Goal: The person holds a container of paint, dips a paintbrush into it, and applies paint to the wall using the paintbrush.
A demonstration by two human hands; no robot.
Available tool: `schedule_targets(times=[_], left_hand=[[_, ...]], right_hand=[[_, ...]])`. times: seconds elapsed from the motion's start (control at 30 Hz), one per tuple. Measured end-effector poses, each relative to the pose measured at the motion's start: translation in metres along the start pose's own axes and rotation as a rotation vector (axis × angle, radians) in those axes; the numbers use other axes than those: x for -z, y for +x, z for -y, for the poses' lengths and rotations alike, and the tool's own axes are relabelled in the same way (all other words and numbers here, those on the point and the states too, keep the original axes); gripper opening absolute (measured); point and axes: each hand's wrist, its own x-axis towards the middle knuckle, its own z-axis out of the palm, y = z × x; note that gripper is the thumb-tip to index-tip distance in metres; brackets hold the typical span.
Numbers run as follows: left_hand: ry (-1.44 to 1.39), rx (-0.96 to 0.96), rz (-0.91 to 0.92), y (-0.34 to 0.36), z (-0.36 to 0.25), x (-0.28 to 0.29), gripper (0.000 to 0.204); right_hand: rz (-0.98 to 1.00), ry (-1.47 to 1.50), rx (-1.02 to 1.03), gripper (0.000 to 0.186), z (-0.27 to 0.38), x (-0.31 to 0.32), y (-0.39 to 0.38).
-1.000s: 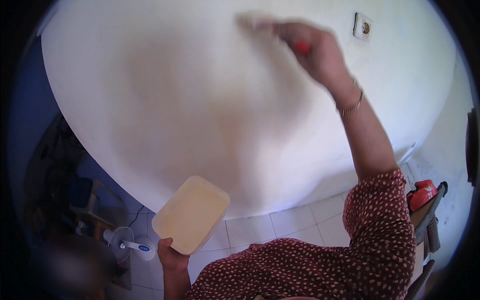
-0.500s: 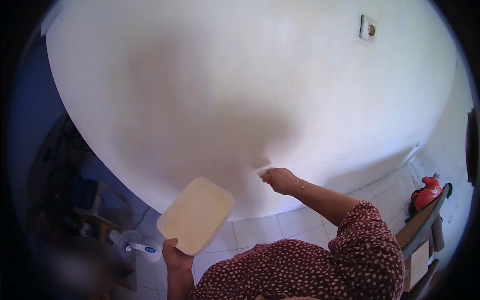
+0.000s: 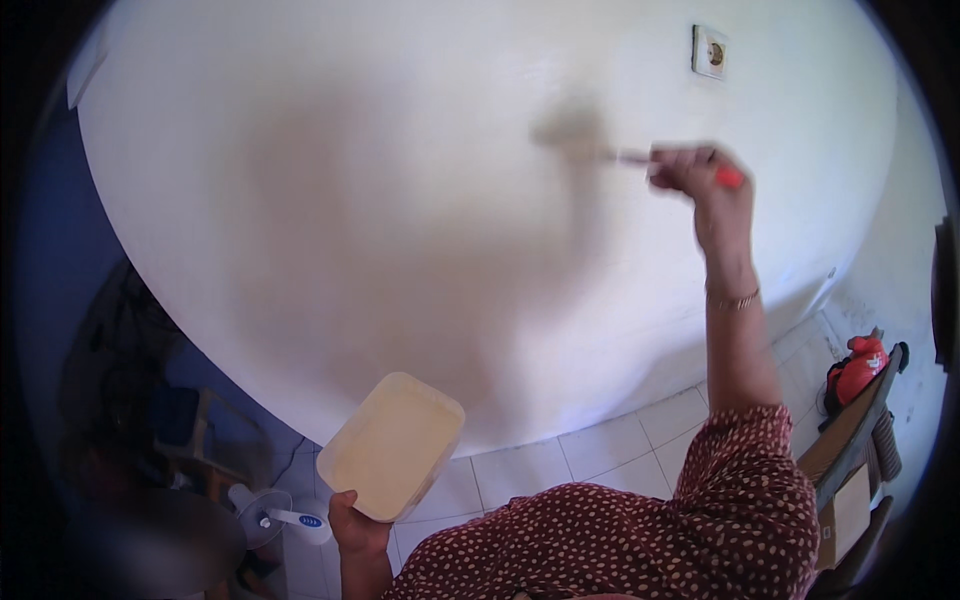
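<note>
My left hand [image 3: 360, 525] grips a corner of a translucent rectangular plastic container [image 3: 390, 442] with cream-coloured liquid in it, held low in front of the white wall [image 3: 400, 200]. My right hand [image 3: 705, 190] is raised to the upper right, closed on a red-handled tool [image 3: 727, 176], apparently a brush. Its thin front part points left toward the wall, and its tip is blurred, so whether it touches the wall cannot be told. A shadow of the hand and tool falls on the wall beside it.
A socket [image 3: 710, 52] is at the upper right of the wall. Low at left are a white fan-like appliance [image 3: 305, 525] and a chair [image 3: 180, 415]. At right, a red bag [image 3: 860, 375] rests on a board-like piece of furniture [image 3: 840, 440]. Tiled floor [image 3: 510, 462] runs along the wall's foot.
My right hand went down from high on the wall to low, and is now raised again, farther right. My left hand and the container have shifted slightly down.
</note>
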Motion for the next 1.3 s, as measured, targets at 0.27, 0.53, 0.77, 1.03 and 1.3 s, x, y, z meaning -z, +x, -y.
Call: schedule_targets(times=[0.27,0.53,0.77,1.03,1.3], left_hand=[[-0.075,-0.001,0.039,-0.002,0.002,0.005,0.075],[-0.048,-0.055,-0.001,-0.004,0.004,0.022,0.074],[-0.013,-0.007,0.033,0.002,0.007,0.027,0.074],[-0.095,-0.073,-0.013,0.003,0.011,0.029,0.076],[-0.12,-0.066,-0.02,0.007,0.013,0.027,0.075]], right_hand=[[-0.218,-0.245,0.485,0.021,0.054,-0.076,0.107],[0.238,-0.54,0.356,0.013,-0.123,-0.049,-0.118],[0.315,-0.677,-0.152,0.018,-0.183,-0.014,-0.087],[-0.017,-0.107,0.476,0.02,0.025,-0.086,0.057],[-0.058,-0.405,0.788,0.014,-0.058,-0.079,-0.006]])
